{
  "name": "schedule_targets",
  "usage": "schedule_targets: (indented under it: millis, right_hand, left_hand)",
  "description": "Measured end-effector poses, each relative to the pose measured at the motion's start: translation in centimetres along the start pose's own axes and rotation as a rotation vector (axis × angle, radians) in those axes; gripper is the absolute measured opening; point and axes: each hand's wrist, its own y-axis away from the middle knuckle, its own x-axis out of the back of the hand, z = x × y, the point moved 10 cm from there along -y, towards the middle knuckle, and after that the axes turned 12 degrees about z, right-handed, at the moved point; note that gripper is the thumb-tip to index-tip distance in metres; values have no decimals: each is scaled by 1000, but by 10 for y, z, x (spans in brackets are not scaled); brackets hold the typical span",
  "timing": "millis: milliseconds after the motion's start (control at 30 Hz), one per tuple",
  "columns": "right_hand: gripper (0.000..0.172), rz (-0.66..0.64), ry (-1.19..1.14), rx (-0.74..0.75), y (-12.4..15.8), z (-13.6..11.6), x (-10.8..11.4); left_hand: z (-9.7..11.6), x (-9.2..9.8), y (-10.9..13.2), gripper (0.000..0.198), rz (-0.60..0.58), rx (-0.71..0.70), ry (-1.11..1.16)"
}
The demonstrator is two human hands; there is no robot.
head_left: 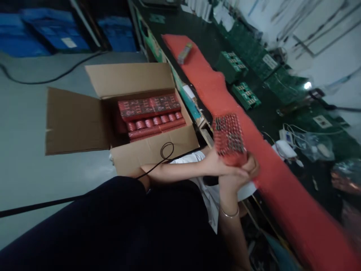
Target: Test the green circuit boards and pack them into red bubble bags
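A block-shaped bundle wrapped in red bubble wrap [229, 135], with rows of small dark parts showing through, is held up over the edge of the bench. My left hand [213, 162] is closed against its near left side. Below and to the right, my right hand [237, 180] grips the bundle's lower end, and the two hands touch. Beneath the bundle, a long strip of red bubble wrap [282, 177] runs along the bench. To the left, an open cardboard box [152, 146] contains several similar red-wrapped bundles [150, 107].
Two green stacks of board-like parts [231, 67] stand on the dark bench [265, 116]. A small yellow-and-grey item [185, 53] lies on the wrap's far end. White devices with cables [284, 148] and plastic bags [318, 146] are at right. Blue bins [53, 30] stand behind; a black cable [56, 81] crosses the floor.
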Motion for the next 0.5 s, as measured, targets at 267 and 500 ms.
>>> schedule_targets:
  millis: [267,500]
  right_hand:
    - [84,-258,-410,408,-23,-134,-75]
    - [83,-325,-597,301,0,-122,-88]
  left_hand:
    - [-56,175,-44,45,809,242,688]
    - [-127,327,-42,27,1276,182,689]
